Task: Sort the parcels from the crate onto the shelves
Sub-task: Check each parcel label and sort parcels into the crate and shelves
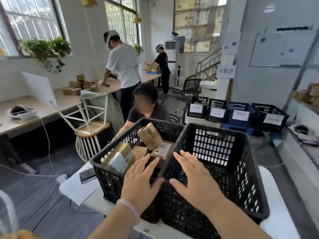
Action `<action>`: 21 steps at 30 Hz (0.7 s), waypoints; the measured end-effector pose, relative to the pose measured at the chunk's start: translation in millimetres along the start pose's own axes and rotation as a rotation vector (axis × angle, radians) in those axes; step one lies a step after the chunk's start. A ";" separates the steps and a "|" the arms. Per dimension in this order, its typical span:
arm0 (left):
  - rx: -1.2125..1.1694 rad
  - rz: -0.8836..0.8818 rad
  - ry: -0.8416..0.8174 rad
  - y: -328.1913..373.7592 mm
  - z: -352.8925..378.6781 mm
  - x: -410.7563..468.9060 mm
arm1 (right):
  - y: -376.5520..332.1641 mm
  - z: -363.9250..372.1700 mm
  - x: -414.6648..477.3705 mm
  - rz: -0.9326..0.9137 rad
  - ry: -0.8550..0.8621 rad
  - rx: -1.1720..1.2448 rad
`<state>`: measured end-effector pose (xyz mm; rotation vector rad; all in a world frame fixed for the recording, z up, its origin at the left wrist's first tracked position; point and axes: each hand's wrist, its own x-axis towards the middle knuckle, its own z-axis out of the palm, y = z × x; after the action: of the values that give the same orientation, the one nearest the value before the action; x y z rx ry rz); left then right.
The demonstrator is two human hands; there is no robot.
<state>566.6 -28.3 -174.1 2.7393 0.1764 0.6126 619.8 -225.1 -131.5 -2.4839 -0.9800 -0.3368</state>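
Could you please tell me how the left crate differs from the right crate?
The left crate holds cardboard parcels; the right crate shows none inside. The left crate sits farther back, the right crate nearer the camera. The left hand is over the left crate, the right hand over the right crate. Both are black perforated plastic.

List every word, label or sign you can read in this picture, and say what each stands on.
"分拣台": white paper sign on the pillar.
White labels on the four back crates: too blurred to read.
Labels on the parcels in the left crate: too small.
Whiteboard writing: blurred.
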 end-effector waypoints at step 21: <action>0.252 -0.372 -0.551 -190.6 40.9 146.8 | 9.4 124.8 169.1 0.077 -0.213 0.159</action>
<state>707.2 166.6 -216.4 2.8759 0.6394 -0.2821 755.4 -71.4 -179.2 -2.4381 -0.9486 0.0307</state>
